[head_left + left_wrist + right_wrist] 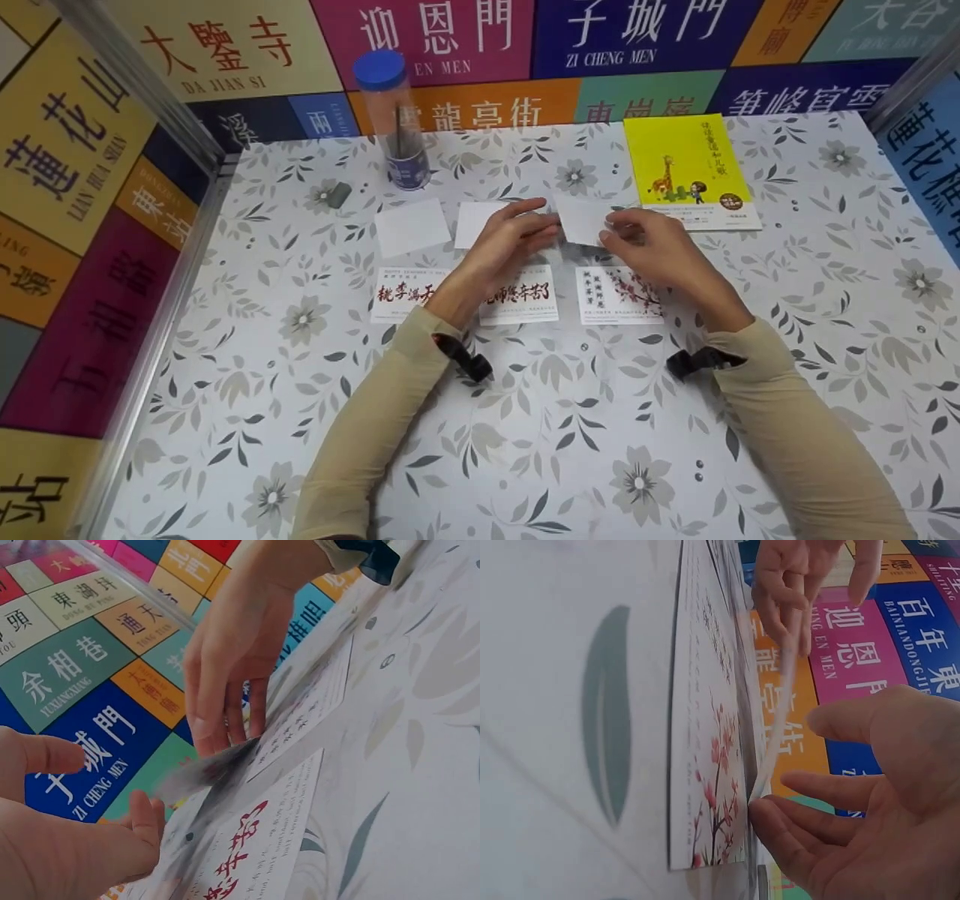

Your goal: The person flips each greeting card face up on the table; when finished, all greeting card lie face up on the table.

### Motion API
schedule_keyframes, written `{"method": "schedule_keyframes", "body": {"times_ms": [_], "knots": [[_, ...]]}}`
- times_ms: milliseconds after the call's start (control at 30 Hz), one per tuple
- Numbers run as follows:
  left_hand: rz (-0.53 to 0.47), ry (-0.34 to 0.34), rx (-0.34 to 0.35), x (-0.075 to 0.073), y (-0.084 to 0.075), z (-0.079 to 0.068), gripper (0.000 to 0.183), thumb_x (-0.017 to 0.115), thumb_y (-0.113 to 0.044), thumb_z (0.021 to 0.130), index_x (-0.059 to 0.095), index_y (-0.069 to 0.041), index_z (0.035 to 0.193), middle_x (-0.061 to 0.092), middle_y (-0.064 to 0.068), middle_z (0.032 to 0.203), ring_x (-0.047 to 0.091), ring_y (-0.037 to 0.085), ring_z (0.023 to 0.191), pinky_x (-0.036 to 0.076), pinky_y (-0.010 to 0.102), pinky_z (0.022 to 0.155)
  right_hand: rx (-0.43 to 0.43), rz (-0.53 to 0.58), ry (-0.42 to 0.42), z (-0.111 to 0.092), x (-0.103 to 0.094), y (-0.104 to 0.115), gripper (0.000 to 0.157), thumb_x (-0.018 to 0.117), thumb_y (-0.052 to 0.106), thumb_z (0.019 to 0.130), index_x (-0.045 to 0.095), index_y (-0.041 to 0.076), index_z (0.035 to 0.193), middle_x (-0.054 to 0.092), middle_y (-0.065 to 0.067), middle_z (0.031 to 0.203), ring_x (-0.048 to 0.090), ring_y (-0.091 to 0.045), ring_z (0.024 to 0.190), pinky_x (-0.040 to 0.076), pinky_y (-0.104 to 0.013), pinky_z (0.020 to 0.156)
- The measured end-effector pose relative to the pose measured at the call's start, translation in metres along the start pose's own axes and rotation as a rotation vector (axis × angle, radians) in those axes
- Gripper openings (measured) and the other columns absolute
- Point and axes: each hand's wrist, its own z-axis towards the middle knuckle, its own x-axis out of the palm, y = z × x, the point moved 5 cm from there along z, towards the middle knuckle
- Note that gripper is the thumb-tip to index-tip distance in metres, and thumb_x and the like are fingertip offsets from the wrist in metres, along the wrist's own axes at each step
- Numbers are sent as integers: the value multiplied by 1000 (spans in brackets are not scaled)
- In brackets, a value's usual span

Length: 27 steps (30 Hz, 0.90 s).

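A blank white card (583, 221) stands tilted between the two hands, its left side raised. My right hand (660, 244) has its fingertips at the card's right edge; in the right wrist view the thumb (847, 720) stands apart from its face. My left hand (504, 234) reaches in from the other side, fingers loosely extended, fingertips right at the raised edge. In the left wrist view its thumb (45, 754) is held away from the blurred card (202, 772). Below lie a card with red blossoms (621, 295) and a card with red lettering (519, 295), partly behind the left wrist.
Another lettered card (401, 295) lies at left. Behind the row are two blank cards (412, 227), (474, 225). A blue-capped clear jar (401, 120), a grey eraser-like block (339, 196) and a yellow booklet (690, 165) sit toward the back. Printed panels (442, 49) border the table.
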Motion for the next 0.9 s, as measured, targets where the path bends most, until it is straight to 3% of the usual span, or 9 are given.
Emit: {"method": "schedule_keyframes", "body": {"times_ms": [100,167,267,333,433,600,733,800,900], "knots": [[51,100,-1,10,2,-3,53,54,-15,113,42,1,162,61,22,152,51,43,150,39,49,130,-47,44,-29,0,3,4,63,60,54,108,59,11,154,66,-17,150,64,-39,138,48,-59,119],[109,190,-1,18,5,-6,51,51,-23,116,43,-2,162,55,19,162,45,43,155,36,50,131,-73,96,-50,0,3,8,67,55,60,108,56,15,157,62,-14,155,63,-39,140,50,-59,117],[259,301,7,27,9,-10,54,47,-33,117,43,-9,166,45,12,171,44,40,157,37,50,132,-94,165,-91,-1,3,14,70,53,66,107,55,18,158,64,-12,153,65,-35,139,57,-53,112],[375,337,32,29,10,-11,54,46,-37,117,45,-14,166,38,8,176,41,36,160,37,49,132,-88,196,-110,-2,1,17,70,54,67,106,55,21,158,66,-11,149,68,-32,134,61,-43,106],[526,341,55,26,12,-11,52,45,-43,117,51,-20,163,33,5,178,36,23,163,38,46,131,-81,240,-150,-4,-3,20,63,58,60,107,55,21,156,72,-13,139,75,-32,119,65,-32,92],[652,311,69,17,9,-8,55,45,-49,116,55,-18,160,42,0,174,35,13,163,37,41,132,-74,325,-243,-6,-13,20,48,63,28,108,56,22,155,74,-15,129,77,-23,101,66,-26,79],[821,251,117,7,3,-5,54,48,-50,115,60,-17,156,54,1,166,47,18,156,41,38,128,-50,351,-252,-4,-15,14,54,67,16,104,54,25,156,72,-14,128,76,-18,102,66,-26,82],[923,243,138,3,0,-4,53,47,-49,115,61,-16,154,56,4,164,50,21,154,41,37,128,-35,289,-245,-3,-15,10,52,68,15,104,56,22,155,71,-15,128,74,-23,106,66,-28,89],[1056,276,114,1,1,-4,61,38,-52,116,54,-14,160,51,7,168,46,23,158,36,37,131,-20,140,-212,-3,-13,7,44,68,16,105,62,14,149,67,-17,136,68,-32,121,59,-40,106]]}}
